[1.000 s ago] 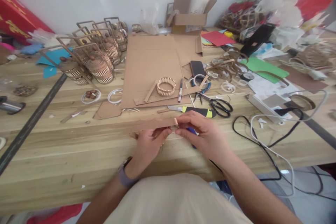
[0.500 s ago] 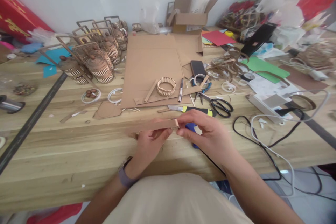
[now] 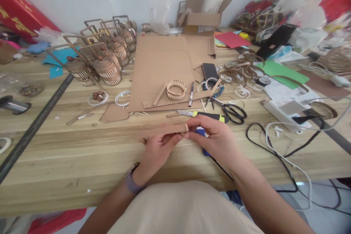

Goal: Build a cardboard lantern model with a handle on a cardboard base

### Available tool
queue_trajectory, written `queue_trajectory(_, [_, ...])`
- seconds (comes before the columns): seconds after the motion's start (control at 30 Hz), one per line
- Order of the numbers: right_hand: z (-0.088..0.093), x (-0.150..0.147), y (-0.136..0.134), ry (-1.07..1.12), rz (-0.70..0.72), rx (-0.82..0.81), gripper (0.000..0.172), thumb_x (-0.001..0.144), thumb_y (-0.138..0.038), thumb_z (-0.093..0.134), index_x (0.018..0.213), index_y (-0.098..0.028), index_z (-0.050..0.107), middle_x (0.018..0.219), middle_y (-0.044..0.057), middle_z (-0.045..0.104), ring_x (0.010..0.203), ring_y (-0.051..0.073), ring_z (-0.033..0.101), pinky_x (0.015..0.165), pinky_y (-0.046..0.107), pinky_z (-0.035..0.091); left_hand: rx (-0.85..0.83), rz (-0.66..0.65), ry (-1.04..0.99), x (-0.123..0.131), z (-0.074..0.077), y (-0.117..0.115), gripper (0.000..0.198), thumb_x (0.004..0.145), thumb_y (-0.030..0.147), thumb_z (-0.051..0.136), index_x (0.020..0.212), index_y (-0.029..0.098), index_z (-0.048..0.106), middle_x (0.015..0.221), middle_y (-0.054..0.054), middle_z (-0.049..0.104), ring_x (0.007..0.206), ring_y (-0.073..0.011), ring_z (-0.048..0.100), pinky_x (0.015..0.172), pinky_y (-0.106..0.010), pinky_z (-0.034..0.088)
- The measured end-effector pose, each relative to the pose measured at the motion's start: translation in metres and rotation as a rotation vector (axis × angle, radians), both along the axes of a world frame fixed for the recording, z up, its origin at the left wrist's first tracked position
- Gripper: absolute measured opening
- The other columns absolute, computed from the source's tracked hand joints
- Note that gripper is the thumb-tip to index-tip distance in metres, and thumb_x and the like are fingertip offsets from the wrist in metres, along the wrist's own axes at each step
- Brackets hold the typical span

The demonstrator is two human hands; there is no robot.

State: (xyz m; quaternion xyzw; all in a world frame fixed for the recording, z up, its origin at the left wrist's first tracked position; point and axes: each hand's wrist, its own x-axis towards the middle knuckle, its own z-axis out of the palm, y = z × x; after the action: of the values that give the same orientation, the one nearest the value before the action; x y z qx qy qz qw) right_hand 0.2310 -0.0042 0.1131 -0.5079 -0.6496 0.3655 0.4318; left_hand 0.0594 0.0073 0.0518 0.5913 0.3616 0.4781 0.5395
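Above the near part of the table, my left hand (image 3: 158, 150) is closed on a narrow brown cardboard strip (image 3: 164, 130). My right hand (image 3: 215, 137) pinches at the strip's right end, thumb and forefinger close to my left thumb. Behind my right hand lies a blue tool (image 3: 201, 131), partly covered, with a dark cord. A yellow and black utility knife (image 3: 210, 116) rests just beyond the fingers. Farther off, a ring of small light sticks (image 3: 176, 90) stands on a cardboard sheet (image 3: 161, 62), beside a marker pen (image 3: 191, 95) and a flat cardboard strip (image 3: 181, 101).
Several lantern-like stick baskets (image 3: 108, 65) with handles stand at the left. Black scissors (image 3: 233, 111), a dark phone (image 3: 209, 71) and a pile of brown strips (image 3: 241, 67) lie right of centre. Black and white cables (image 3: 274, 150) loop around a white power strip (image 3: 285, 115). A cardboard box (image 3: 204, 18) stands behind.
The camera view has shifted slightly, so the table's things appear a little to the right. Both hands keep hold of the strip, its right end now tilted slightly differently.
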Motion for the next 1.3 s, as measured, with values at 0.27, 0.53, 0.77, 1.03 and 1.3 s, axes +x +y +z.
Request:
queue_trajectory(0.27, [-0.008,0.003,0.004,0.003,-0.032,-0.079,0.016,0.078,-0.037,0.074,0.085,-0.023,0.078,0.077,0.002,0.073,0.071,0.018,0.065,0.065,0.030,0.049,0.003,-0.016,-0.016,0.001,0.001,0.000,0.023,0.089,0.034,0.068,0.106,0.020,0.075,0.101,-0.005,0.077,0.093,-0.0196,0.071,0.083,-0.029,0.056])
queue_trajectory(0.53, [-0.011,0.002,0.006,0.049,-0.031,-0.032,0.019,0.076,-0.041,0.077,0.078,-0.023,0.076,0.071,0.002,0.069,0.068,0.017,0.062,0.063,0.031,0.049,-0.009,-0.037,-0.025,0.001,0.000,-0.001,0.023,0.090,0.035,0.067,0.106,0.020,0.074,0.098,-0.004,0.076,0.088,-0.0168,0.068,0.079,-0.026,0.053])
queue_trajectory(0.77, [-0.012,0.001,0.007,0.082,-0.030,-0.060,0.018,0.073,-0.040,0.079,0.076,-0.022,0.076,0.069,0.001,0.068,0.063,0.016,0.059,0.060,0.030,0.048,-0.023,-0.029,0.019,0.001,0.006,-0.001,0.024,0.090,0.039,0.066,0.101,0.020,0.076,0.090,-0.005,0.075,0.087,-0.0187,0.069,0.074,-0.027,0.054])
queue_trajectory(1.03, [-0.013,0.001,0.006,0.102,-0.032,-0.079,0.018,0.073,-0.039,0.080,0.076,-0.023,0.075,0.073,0.002,0.070,0.067,0.017,0.062,0.064,0.031,0.050,0.010,-0.007,0.059,0.001,0.005,0.000,0.022,0.090,0.038,0.066,0.098,0.020,0.077,0.082,-0.004,0.074,0.083,-0.0190,0.069,0.072,-0.028,0.055])
queue_trajectory(1.3, [-0.014,0.002,0.009,0.130,-0.022,-0.070,0.016,0.072,-0.037,0.081,0.077,-0.023,0.075,0.070,0.000,0.069,0.066,0.016,0.062,0.063,0.030,0.050,-0.004,0.020,0.036,0.006,0.003,-0.002,0.022,0.090,0.037,0.066,0.093,0.018,0.075,0.086,-0.004,0.076,0.078,-0.0160,0.068,0.069,-0.024,0.054])
